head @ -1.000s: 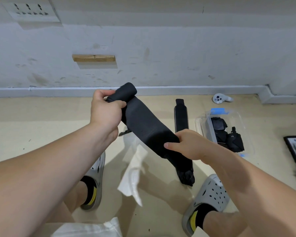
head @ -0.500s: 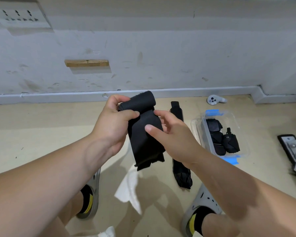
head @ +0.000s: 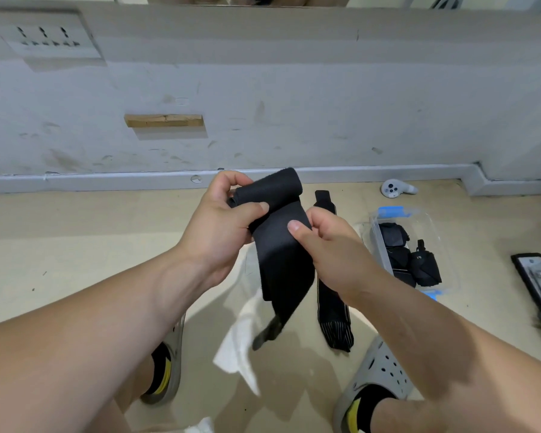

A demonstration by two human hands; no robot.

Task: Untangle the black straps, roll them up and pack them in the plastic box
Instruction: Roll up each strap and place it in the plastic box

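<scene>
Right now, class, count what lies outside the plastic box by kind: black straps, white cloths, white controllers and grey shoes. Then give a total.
Black straps: 2, the held strap and the floor strap
White cloth: 1
White controller: 1
Grey shoes: 2, left shoe and right shoe
Total: 6

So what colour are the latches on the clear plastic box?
Blue latches, seen best in the head view.
</scene>
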